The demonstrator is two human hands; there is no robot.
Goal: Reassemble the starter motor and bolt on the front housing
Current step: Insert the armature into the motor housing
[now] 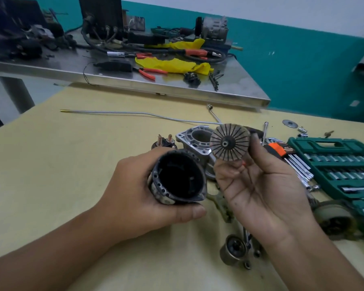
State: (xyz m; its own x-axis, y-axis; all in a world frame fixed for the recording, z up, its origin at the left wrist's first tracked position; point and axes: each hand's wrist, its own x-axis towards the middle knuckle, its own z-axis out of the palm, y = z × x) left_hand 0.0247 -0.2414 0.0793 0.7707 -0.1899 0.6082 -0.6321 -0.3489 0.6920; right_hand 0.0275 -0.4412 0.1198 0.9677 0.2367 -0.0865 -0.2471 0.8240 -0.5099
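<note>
Gripping motor casing [178,181] in left hand [139,196], bore facing cam, right hand [259,190] pinching armature [230,142] upright.

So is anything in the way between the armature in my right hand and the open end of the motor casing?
Nothing visible: the armature is beside the casing, whose open mouth looks dark and unobstructed.

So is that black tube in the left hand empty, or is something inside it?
Apparently empty: the black tube shows a dark hollow bore.
</note>
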